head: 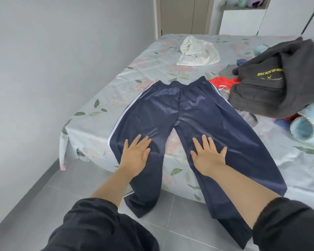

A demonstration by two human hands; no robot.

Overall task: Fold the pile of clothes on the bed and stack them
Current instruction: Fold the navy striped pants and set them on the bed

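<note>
Navy track trousers (179, 109) with white side stripes lie spread flat on the bed (101, 127), waistband away from me, both leg ends hanging over the near edge toward the floor. My left hand (135, 153) presses flat on the left leg with fingers straight. My right hand (208, 154) presses flat on the right leg, fingers spread. To the right sits the pile of clothes: a dark grey garment (272, 84) with yellow print on top, a red item (223, 83) under it, and a light blue knitted piece (306, 127).
A crumpled white garment (198, 51) lies farther up the bed. The bed has a pale floral sheet. A grey wall runs along the left, with grey floor tiles (53, 187) below. White cupboards (243, 22) stand beyond the bed.
</note>
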